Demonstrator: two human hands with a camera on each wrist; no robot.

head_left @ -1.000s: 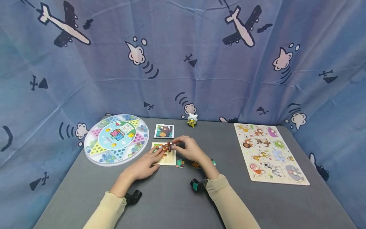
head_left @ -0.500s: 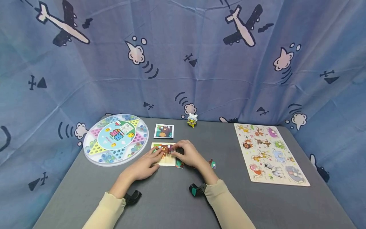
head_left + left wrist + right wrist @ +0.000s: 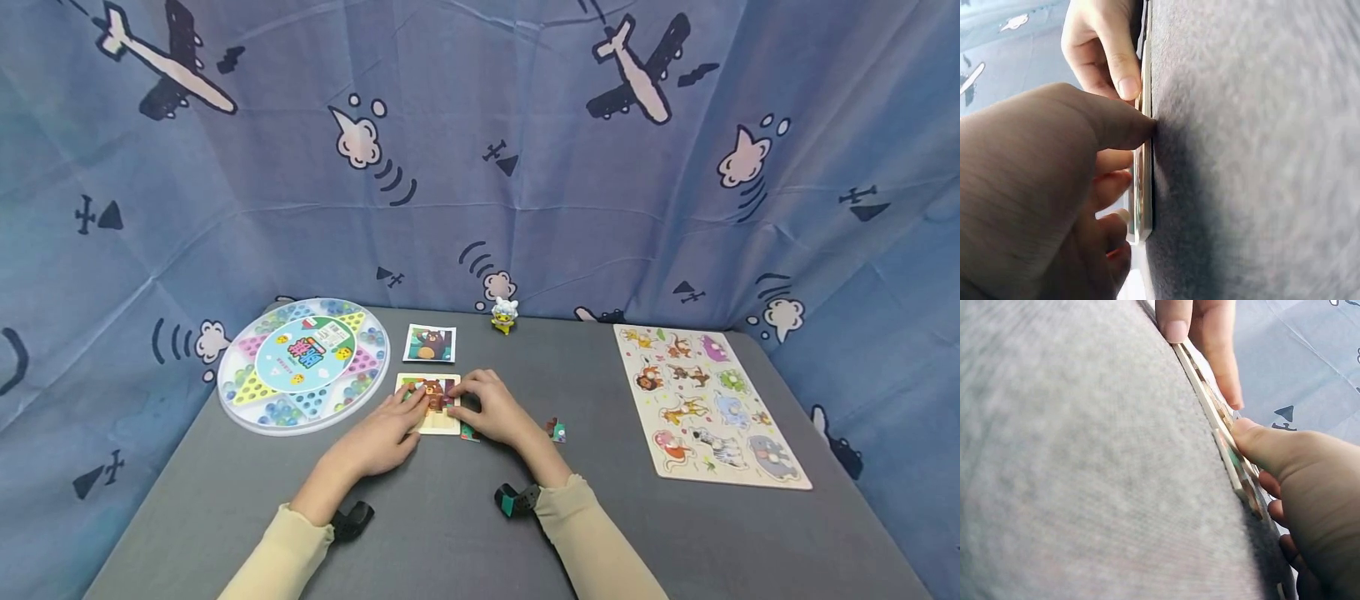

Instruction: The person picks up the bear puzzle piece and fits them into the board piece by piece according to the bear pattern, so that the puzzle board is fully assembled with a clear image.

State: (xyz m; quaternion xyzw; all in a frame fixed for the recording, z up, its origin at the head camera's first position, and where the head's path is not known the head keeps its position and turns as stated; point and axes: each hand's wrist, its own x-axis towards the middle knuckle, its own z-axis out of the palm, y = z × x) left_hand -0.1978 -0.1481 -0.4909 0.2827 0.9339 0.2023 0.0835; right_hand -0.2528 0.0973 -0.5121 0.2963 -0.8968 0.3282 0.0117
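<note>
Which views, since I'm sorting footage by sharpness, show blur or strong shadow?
Head: fairly evenly lit, curtain reasonably sharp. Left wrist: table soft, dark shadow beside the puzzle board, left hand dim. Right wrist: table blurred too, shadow at lower right near the right hand.

Nothing reads for certain — the bold characters (image 3: pixel 306 352) on the round board (image 3: pixel 303 377) blur (its pale sticker (image 3: pixel 333 335) too).

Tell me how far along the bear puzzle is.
Looks done: the bear's head shows high on the board. In hand: left hand rests on the board; right hand works at its right edge. Remaining: bare wood at the bottom; one loose piece lies beside the board, another farther right.
</note>
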